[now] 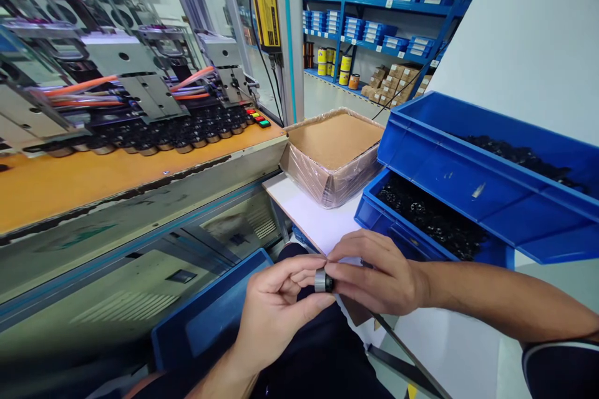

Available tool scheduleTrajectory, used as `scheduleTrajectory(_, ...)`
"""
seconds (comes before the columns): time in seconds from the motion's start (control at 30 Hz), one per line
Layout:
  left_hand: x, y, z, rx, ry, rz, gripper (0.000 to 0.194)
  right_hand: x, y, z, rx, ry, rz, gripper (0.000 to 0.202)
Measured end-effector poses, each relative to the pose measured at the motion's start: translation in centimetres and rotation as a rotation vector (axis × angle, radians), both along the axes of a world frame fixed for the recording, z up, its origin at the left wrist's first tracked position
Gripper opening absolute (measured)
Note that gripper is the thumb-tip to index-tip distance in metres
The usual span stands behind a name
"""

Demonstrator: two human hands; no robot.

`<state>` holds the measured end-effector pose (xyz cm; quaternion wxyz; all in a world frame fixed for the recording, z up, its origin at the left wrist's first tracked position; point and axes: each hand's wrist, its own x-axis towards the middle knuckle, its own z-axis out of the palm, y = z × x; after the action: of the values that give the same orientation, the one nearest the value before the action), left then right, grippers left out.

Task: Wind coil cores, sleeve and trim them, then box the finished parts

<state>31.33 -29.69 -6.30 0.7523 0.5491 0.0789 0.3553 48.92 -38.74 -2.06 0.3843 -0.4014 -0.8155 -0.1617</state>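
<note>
Between my two hands, above my lap, is a small round part point(321, 281) with a grey ribbed metal ring and a black piece at its right side. My left hand point(276, 308) grips the grey ring between thumb and fingers. From the right, my right hand point(379, 271) has its fingertips pressed against the black side, which they partly hide. Whether the black side is a separate piece cannot be made out. Close beyond the right hand, a lower blue bin point(374, 199) holds many small black plastic parts point(430, 218).
An upper blue bin point(444, 168) with black parts sits over the lower one. A plastic-wrapped cardboard box point(322, 184) stands on the white table point(299, 202). At left, rows of black-topped round parts point(187, 137) line the machine's orange bench point(93, 184). A blue crate point(161, 336) lies below.
</note>
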Motion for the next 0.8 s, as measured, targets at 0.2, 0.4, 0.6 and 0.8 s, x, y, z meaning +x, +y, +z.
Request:
scheduleTrajectory(0.2,0.20,0.06,-0.01,0.007,0.001,-0.003,0.045,0.01,-0.06,0.04,0.011,-0.011,-0.007,0.016)
scheduleTrajectory(0.4,0.14,0.07,-0.04,0.005,-0.004,0.005,0.043,0.02,-0.01,0.06,0.010,-0.018,-0.009,0.018)
scheduleTrajectory(0.6,0.08,0.08,-0.04,0.021,0.012,-0.002,0.044,0.01,0.07,0.12,0.014,-0.033,-0.009,0.016)
scheduleTrajectory(0.8,-0.02,0.11,0.00,0.016,0.012,-0.009,0.044,-0.05,0.03,0.07,0.024,-0.032,-0.017,0.017)
